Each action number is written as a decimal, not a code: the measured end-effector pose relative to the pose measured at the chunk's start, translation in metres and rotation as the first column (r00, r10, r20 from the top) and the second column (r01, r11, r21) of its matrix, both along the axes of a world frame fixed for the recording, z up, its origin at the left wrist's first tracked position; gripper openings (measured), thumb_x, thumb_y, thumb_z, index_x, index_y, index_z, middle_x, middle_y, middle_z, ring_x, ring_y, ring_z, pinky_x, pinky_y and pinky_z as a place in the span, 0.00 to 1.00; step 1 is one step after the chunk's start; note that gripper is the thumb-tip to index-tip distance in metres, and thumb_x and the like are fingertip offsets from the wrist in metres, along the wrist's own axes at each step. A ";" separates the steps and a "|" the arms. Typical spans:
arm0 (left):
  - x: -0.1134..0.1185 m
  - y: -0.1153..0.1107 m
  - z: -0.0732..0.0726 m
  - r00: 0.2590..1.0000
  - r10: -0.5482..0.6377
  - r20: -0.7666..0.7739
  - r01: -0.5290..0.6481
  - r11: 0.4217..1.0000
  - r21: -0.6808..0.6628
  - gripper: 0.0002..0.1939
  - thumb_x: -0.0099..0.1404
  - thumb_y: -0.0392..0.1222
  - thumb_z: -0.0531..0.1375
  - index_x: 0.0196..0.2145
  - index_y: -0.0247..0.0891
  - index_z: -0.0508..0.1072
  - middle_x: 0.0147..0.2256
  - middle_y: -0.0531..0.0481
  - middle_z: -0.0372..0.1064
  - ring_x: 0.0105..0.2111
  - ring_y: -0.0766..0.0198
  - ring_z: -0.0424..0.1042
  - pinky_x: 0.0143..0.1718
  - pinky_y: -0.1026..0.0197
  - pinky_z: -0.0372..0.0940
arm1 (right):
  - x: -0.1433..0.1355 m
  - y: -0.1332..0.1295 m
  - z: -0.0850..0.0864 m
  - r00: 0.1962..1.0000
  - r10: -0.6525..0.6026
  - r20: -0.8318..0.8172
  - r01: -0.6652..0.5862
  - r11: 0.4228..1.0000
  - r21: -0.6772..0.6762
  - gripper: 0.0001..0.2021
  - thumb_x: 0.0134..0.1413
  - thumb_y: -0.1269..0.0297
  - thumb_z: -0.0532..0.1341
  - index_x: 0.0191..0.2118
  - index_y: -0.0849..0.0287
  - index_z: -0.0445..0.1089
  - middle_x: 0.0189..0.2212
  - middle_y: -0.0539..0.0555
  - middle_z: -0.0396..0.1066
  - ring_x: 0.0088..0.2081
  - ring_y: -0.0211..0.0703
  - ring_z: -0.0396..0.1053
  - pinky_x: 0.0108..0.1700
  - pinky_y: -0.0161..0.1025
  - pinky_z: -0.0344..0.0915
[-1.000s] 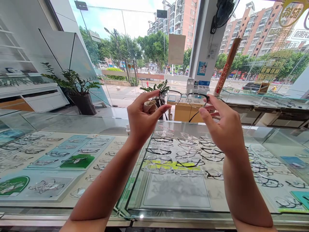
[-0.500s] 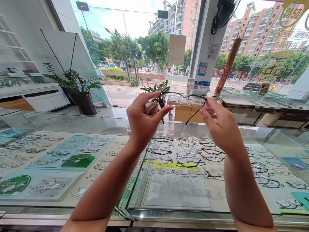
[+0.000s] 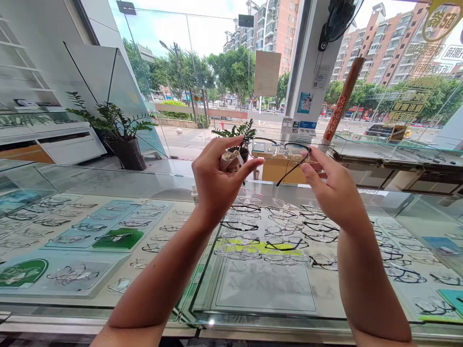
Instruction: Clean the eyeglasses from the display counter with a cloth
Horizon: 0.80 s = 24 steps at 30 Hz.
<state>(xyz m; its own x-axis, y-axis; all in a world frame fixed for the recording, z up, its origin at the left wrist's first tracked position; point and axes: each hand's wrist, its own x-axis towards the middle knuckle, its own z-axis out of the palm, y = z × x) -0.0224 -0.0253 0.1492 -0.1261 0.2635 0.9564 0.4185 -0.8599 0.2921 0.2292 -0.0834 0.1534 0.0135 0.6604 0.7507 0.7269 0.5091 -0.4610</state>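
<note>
A pair of dark-rimmed eyeglasses [image 3: 265, 148] is held up in the air above the glass counter, one temple hanging down. My left hand [image 3: 220, 168] is at the left end of the frame, and a crumpled beige cloth [image 3: 230, 161] is tucked in its curled fingers. The right end of the eyeglasses is pinched between thumb and fingers of my right hand [image 3: 327, 180]. Below, inside the display case, lie rows of other eyeglasses [image 3: 285, 243].
The glass counter [image 3: 159, 180] spans the view, with more frames on trays at left and right. A small white bottle [image 3: 194, 193] stands behind my left wrist. Beyond are a potted plant [image 3: 126, 152], a fan [image 3: 340, 21] and large windows.
The view has shifted slightly. My left hand has turned a little, and the cloth in it sits differently. Both hands remain at the eyeglasses.
</note>
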 end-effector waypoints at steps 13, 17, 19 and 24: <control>-0.002 0.002 -0.001 1.000 -0.029 0.000 0.029 1.000 -0.003 0.25 0.59 0.54 0.81 0.51 0.46 0.84 0.43 0.47 0.82 0.26 0.69 0.67 0.23 0.61 0.58 | 0.000 0.001 -0.001 1.000 0.008 -0.018 -0.007 0.999 0.032 0.31 0.73 0.45 0.61 0.71 0.57 0.72 0.57 0.66 0.83 0.53 0.63 0.83 0.48 0.57 0.82; -0.002 0.002 -0.001 0.999 -0.033 0.001 0.033 0.999 0.001 0.25 0.59 0.54 0.81 0.51 0.46 0.84 0.44 0.47 0.82 0.25 0.70 0.65 0.23 0.61 0.56 | 0.000 0.002 -0.002 1.000 0.001 -0.024 0.000 0.999 0.034 0.30 0.73 0.46 0.61 0.72 0.56 0.72 0.57 0.66 0.84 0.53 0.63 0.83 0.48 0.58 0.83; -0.001 0.003 0.000 0.999 -0.047 0.011 0.047 0.999 -0.004 0.26 0.58 0.55 0.81 0.51 0.46 0.84 0.42 0.47 0.81 0.24 0.70 0.63 0.22 0.62 0.55 | 0.000 0.001 -0.002 0.999 0.006 -0.034 -0.004 0.999 0.046 0.30 0.73 0.46 0.62 0.72 0.55 0.72 0.58 0.65 0.83 0.53 0.62 0.83 0.49 0.59 0.83; -0.002 0.007 0.003 0.991 -0.122 0.046 0.124 0.991 -0.042 0.26 0.56 0.55 0.82 0.48 0.44 0.85 0.27 0.55 0.71 0.21 0.72 0.54 0.20 0.62 0.48 | -0.002 -0.003 -0.001 0.998 0.007 -0.058 0.001 0.990 0.139 0.29 0.72 0.45 0.64 0.71 0.50 0.73 0.61 0.62 0.82 0.51 0.59 0.83 0.53 0.61 0.83</control>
<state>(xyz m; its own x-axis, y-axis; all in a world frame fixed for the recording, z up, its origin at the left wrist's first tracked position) -0.0242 -0.0183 0.1523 -0.1307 0.3223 0.9376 0.2964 -0.8897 0.3472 0.2268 -0.0869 0.1529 0.0583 0.5502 0.8330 0.6994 0.5729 -0.4274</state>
